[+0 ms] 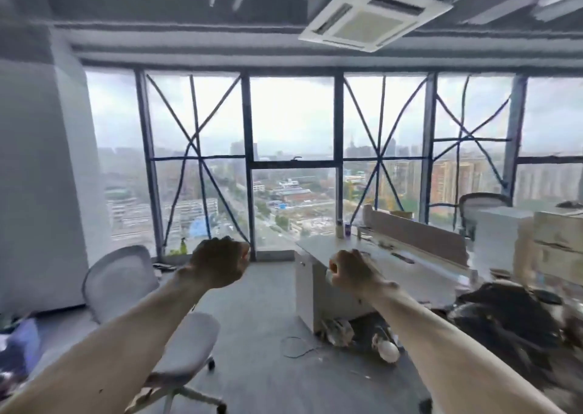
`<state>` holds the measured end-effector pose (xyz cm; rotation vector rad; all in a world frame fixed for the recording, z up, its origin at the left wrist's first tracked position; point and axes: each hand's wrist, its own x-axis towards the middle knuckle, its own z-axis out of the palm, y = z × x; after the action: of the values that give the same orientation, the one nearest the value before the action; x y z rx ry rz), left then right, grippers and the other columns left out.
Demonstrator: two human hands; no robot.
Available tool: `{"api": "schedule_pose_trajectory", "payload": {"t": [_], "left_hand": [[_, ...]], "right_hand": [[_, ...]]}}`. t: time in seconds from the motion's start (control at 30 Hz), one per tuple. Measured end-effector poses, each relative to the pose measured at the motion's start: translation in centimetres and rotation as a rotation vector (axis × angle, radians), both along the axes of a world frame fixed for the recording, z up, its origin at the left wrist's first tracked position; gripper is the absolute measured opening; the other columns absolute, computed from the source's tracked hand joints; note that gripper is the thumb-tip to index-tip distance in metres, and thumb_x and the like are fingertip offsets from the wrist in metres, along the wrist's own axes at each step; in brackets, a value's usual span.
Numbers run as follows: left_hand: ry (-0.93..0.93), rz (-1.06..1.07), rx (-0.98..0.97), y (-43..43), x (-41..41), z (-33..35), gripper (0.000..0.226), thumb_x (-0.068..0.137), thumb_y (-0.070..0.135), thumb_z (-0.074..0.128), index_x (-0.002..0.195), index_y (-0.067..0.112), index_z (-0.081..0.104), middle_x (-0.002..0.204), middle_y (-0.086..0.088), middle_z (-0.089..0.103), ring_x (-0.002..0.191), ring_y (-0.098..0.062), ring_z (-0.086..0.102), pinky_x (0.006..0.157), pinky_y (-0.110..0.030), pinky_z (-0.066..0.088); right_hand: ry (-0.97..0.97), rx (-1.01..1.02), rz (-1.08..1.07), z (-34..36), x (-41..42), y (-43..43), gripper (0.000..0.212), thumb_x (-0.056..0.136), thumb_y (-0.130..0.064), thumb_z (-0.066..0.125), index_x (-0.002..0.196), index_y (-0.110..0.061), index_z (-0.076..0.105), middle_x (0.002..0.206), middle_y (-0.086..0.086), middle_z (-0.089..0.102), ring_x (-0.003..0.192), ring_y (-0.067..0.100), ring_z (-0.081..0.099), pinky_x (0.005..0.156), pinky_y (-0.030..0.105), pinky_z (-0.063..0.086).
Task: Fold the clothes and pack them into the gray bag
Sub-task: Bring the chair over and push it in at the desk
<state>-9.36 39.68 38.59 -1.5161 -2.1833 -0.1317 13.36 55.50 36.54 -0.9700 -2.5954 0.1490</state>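
Both my arms are stretched out in front of me at chest height, pointing toward the windows. My left hand (217,263) is closed into a fist and holds nothing. My right hand (348,273) is also curled into a fist with nothing in it. No gray bag is in view. A bluish-purple piece of cloth (23,344) lies at the far left edge, partly cut off. A dark heap (504,322) sits at the right; the blur hides what it is.
A white office chair (151,312) stands below my left arm. A white desk (340,274) with bottles and a divider stands ahead on the right, with litter and a cable on the floor beside it. Tall windows close the far side.
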Motion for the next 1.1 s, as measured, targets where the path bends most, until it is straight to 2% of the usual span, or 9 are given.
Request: {"api": "schedule_pose_trajectory", "payload": {"t": [0.13,0.27,0.4,0.6,0.7,0.83,0.93,1.0,1.1], "left_hand": [[-0.057,0.135,-0.035,-3.2,-9.6,-2.8,0.027,0.096,0.035,0.042,0.099,0.017,0.063,0.103,-0.009,0.071,0.098,-0.032,0.067,0.080,-0.036,0.050],[-0.091,0.255,-0.087,-4.8,-18.8,-4.8,0.025,0.095,0.031,0.043,0.106,0.020,0.063,0.107,-0.006,0.069,0.099,-0.030,0.065,0.079,-0.035,0.047],[-0.094,0.383,-0.126,-5.4,-28.1,-6.1,0.020,0.095,0.033,0.045,0.100,0.021,0.060,0.106,-0.009,0.069,0.096,-0.032,0.065,0.078,-0.035,0.048],[-0.138,0.515,-0.112,-6.6,-40.9,-5.2,0.020,0.095,0.035,0.046,0.097,0.018,0.057,0.106,-0.012,0.070,0.095,-0.037,0.066,0.078,-0.037,0.049],[-0.149,0.571,-0.179,-8.2,-46.4,-5.8,0.020,0.094,0.034,0.047,0.101,0.020,0.059,0.108,-0.010,0.069,0.099,-0.034,0.064,0.078,-0.036,0.046],[-0.212,0.619,-0.218,-10.7,-54.7,-7.3,0.019,0.094,0.032,0.048,0.107,0.021,0.058,0.112,-0.007,0.068,0.097,-0.031,0.064,0.073,-0.033,0.040],[-0.221,0.634,-0.277,-12.2,-62.1,-8.8,0.025,0.092,0.034,0.049,0.114,0.024,0.054,0.116,-0.005,0.068,0.098,-0.030,0.064,0.077,-0.035,0.047],[-0.228,0.626,-0.299,-12.6,-67.4,-9.4,0.028,0.093,0.034,0.050,0.119,0.024,0.054,0.116,-0.005,0.067,0.099,-0.029,0.064,0.077,-0.034,0.045],[-0.220,0.589,-0.333,-12.7,-75.2,-9.7,0.031,0.094,0.035,0.050,0.123,0.024,0.052,0.117,-0.007,0.066,0.101,-0.029,0.062,0.076,-0.034,0.040]], "right_hand": [[-0.051,0.008,0.143,-2.2,-11.3,-0.3,0.027,0.087,-0.030,0.054,0.074,-0.011,0.066,0.080,0.009,0.068,0.076,0.027,0.066,0.072,0.042,0.058],[-0.108,-0.002,0.261,-4.6,-23.3,0.9,0.024,0.083,-0.032,0.052,0.066,-0.016,0.058,0.085,0.012,0.069,0.080,0.033,0.067,0.070,0.039,0.057],[-0.166,0.019,0.358,-5.4,-35.1,2.3,0.020,0.090,-0.030,0.052,0.078,-0.017,0.062,0.088,0.012,0.066,0.077,0.029,0.061,0.065,0.031,0.045],[-0.165,-0.102,0.494,-7.3,-53.3,3.1,0.021,0.087,-0.031,0.060,0.086,-0.014,0.071,0.090,0.009,0.070,0.081,0.027,0.066,0.070,0.035,0.055],[-0.203,-0.103,0.571,-8.4,-61.3,1.7,0.020,0.083,-0.033,0.058,0.084,-0.016,0.069,0.090,0.012,0.068,0.076,0.029,0.063,0.062,0.032,0.050],[-0.233,-0.097,0.662,-10.3,-71.2,-1.0,0.015,0.082,-0.027,0.056,0.073,-0.018,0.062,0.075,0.006,0.060,0.063,0.025,0.055,0.051,0.025,0.038],[-0.271,-0.116,0.697,-12.6,-78.3,-3.0,0.016,0.080,-0.029,0.054,0.085,-0.022,0.067,0.092,0.007,0.069,0.080,0.030,0.065,0.068,0.031,0.053],[-0.304,-0.113,0.705,-13.8,-83.1,-3.9,0.022,0.085,-0.031,0.055,0.098,-0.022,0.070,0.103,0.008,0.070,0.090,0.032,0.066,0.075,0.033,0.053],[-0.313,-0.110,0.673,-15.1,-90.3,-5.0,0.024,0.086,-0.033,0.055,0.103,-0.024,0.069,0.110,0.006,0.069,0.096,0.032,0.065,0.081,0.035,0.053]]}}
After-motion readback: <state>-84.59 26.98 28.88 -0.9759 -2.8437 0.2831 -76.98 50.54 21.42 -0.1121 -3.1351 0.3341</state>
